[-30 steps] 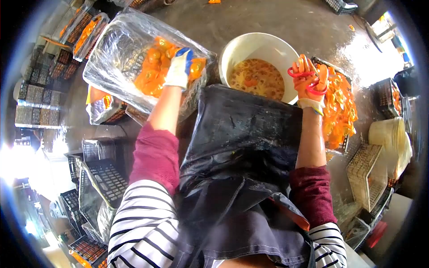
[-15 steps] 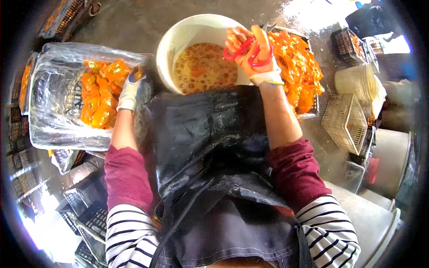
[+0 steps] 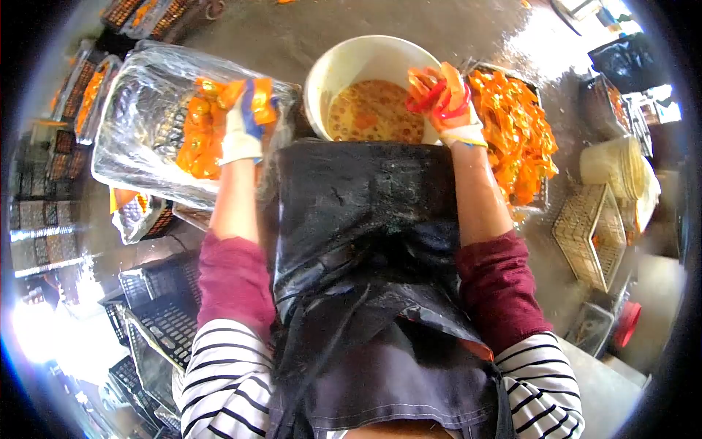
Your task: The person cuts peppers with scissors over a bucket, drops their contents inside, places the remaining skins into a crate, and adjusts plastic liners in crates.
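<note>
Orange packets (image 3: 199,139) lie bunched inside a crate lined with clear plastic film (image 3: 121,157), left of centre. Contents: rounded lumps seen through the orange film.

Left hand (image 3: 247,121), in a white-and-blue glove: on the right side of the bunch, fingers bent down, touching an orange piece that shows at both sides of it. Fingertips hidden; cannot tell whether they grip.

White tub (image 3: 319,84): right of the lined crate, upright. Holds yellow-brown liquid (image 3: 365,110) with many small round pieces and a more orange patch.

Right hand (image 3: 444,102), in an orange-and-white glove: at the right rim of the tub, palm up, fingers partly curled, grasping a red-handled tool (image 3: 455,110). Its handles cross the fingers; working end not visible.

Right crate (image 3: 542,196): right of the tub, heaped with crumpled orange bags (image 3: 515,139).

Black apron (image 3: 365,197): near side, between the forearms, reaching the tub's near edge.

Farther right: pale slatted crate (image 3: 581,249), tilted; pale buckets (image 3: 610,168) beyond it; red round object (image 3: 627,324) nearer. Near left: black crates (image 3: 164,322). Grey floor (image 3: 270,36), far side, glare at far right.
</note>
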`<state>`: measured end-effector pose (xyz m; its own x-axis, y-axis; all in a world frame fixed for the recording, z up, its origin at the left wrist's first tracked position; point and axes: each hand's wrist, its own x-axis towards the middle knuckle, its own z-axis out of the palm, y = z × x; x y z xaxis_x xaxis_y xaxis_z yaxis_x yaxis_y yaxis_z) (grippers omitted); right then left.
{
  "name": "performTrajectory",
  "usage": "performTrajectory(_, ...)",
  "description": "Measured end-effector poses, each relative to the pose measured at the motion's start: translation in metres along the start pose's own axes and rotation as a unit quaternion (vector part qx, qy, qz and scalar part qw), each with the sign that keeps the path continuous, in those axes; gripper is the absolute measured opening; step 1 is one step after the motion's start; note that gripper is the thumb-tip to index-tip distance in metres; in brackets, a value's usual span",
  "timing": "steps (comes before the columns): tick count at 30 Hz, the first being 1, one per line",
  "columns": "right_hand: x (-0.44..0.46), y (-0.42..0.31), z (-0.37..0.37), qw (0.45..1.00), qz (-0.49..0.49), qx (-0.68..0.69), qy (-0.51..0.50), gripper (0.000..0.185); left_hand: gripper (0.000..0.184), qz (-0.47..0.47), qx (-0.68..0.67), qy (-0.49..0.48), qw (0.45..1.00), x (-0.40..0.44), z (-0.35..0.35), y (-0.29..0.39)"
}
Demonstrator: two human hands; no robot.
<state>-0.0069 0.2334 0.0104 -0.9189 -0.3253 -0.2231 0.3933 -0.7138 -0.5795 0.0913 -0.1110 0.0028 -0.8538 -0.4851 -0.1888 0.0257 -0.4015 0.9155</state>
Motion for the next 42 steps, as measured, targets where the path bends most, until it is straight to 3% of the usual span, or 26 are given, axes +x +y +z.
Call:
performTrajectory(1,-0.002,0.000,0.005,1.000,0.011,-0.003,0.006,0.050,0.032,-0.047,-0.112,-0.025,0.992,0.020,-0.001,-0.005)
performTrajectory(2,0.002,0.003,-0.006,0.997,-0.006,-0.065,-0.052,0.055,0.029,-0.055,-0.130,-0.005,0.990,0.014,0.016,0.005)
performTrajectory(4,0.004,0.005,-0.004,0.988,-0.022,-0.138,-0.073,0.051,0.030,0.013,-0.099,0.004,0.995,0.024,0.042,-0.002)
performTrajectory(5,-0.001,0.003,-0.002,0.995,0.016,-0.088,-0.039,0.050,0.033,-0.009,-0.091,-0.013,0.996,0.029,0.046,-0.003)
performTrajectory(7,-0.004,0.002,-0.003,0.992,0.006,-0.113,-0.061,0.050,0.038,-0.026,0.141,0.071,0.987,0.029,0.059,0.012)
performTrajectory(8,-0.005,0.002,-0.005,0.990,0.001,-0.126,-0.068,0.050,0.039,0.040,0.249,0.083,0.964,0.020,0.071,0.020)
performTrajectory(11,-0.017,-0.005,0.006,0.982,-0.006,-0.179,-0.064,0.053,0.042,0.286,0.455,0.084,0.839,0.033,0.077,0.019)
performTrajectory(12,-0.021,-0.008,0.012,0.979,0.005,-0.197,-0.055,0.054,0.053,0.266,0.481,0.060,0.833,0.048,0.075,0.015)
performTrajectory(15,-0.020,-0.010,0.014,0.960,-0.008,-0.277,-0.047,0.055,0.062,0.330,0.624,0.040,0.707,0.098,0.050,-0.052)
performTrajectory(16,-0.018,-0.009,0.013,0.963,-0.007,-0.262,-0.058,0.056,0.055,0.230,0.744,0.007,0.628,0.065,0.072,-0.047)
performTrajectory(17,-0.016,-0.008,0.013,0.966,-0.004,-0.247,-0.070,0.056,0.047,0.197,0.705,0.005,0.681,0.076,0.068,-0.062)
performTrajectory(19,-0.012,-0.005,0.011,0.968,0.006,-0.238,-0.077,0.056,0.050,0.121,0.641,-0.099,0.752,0.075,0.072,-0.039)
performTrajectory(22,0.005,0.001,-0.005,0.972,0.051,-0.214,-0.083,0.050,0.040,0.166,0.569,-0.037,0.805,0.100,0.045,-0.050)
performTrajectory(23,0.011,0.003,-0.015,0.977,0.083,-0.178,-0.089,0.045,0.038,-0.004,0.409,-0.022,0.912,0.098,0.046,-0.045)
performTrajectory(25,0.013,0.008,-0.017,0.972,0.116,-0.180,-0.092,0.039,0.037,-0.065,0.239,0.028,0.968,0.073,0.060,-0.016)
performTrajectory(26,0.014,0.012,-0.016,0.964,0.117,-0.219,-0.093,0.038,0.039,-0.089,0.091,-0.044,0.991,0.095,0.038,-0.034)
performTrajectory(29,0.003,0.021,0.010,0.930,0.086,-0.343,-0.098,0.029,0.050,-0.102,-0.115,-0.131,0.980,0.053,0.070,-0.004)
performTrajectory(31,-0.001,0.024,0.017,0.910,0.091,-0.383,-0.132,0.023,0.052,-0.100,-0.176,-0.181,0.962,0.045,0.082,-0.003)
performTrajectory(32,-0.008,0.019,0.017,0.900,0.079,-0.381,-0.197,0.021,0.052,-0.108,-0.176,-0.205,0.957,0.042,0.091,-0.005)
performTrajectory(35,-0.009,0.027,0.011,0.924,0.103,-0.332,-0.158,0.028,0.051,-0.109,-0.114,-0.196,0.968,0.050,0.105,-0.027)
performTrajectory(38,-0.013,0.027,0.014,0.904,0.074,-0.387,-0.162,0.022,0.048,-0.073,0.010,-0.169,0.983,0.040,0.125,-0.042)
performTrajectory(40,-0.011,0.026,0.007,0.883,0.074,-0.433,-0.165,0.028,0.045,-0.083,-0.049,-0.209,0.973,0.029,0.133,-0.043)
performTrajectory(42,-0.018,0.015,0.013,0.864,0.139,-0.472,-0.110,0.033,0.039,-0.114,-0.135,-0.240,0.955,0.013,0.139,-0.034)
